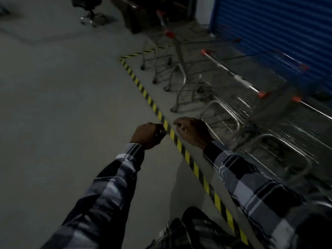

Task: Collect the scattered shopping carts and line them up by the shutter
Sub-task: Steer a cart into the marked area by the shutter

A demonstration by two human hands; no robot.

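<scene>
We see both arms in checked sleeves reaching forward over a grey concrete floor (53,105). The left hand (148,136) is curled into a loose fist; something small and shiny glints at its fingers, but the blur keeps us from telling whether it holds anything. The right hand (193,131) hangs with fingers loosely bent and grips nothing, a ring (185,130) showing on one finger.

A strip of yellow and black tape (152,105) runs on the floor from the far left corner down toward us, passing between the two hands. To the right of it stand the shopping carts (179,72), several of them in a row with red caps on their handles, close against the blue shutter (269,29) at the upper right. The nearer carts are badly smeared by motion, so we cannot count them or say whether they touch.

Farther off, beyond the carts, an office chair (89,13) on a wheeled base stands at the top of the view, and dark shapes beside it are too dim to name. At the bottom edge, between the arms, a dark checked shape is partly in view
</scene>
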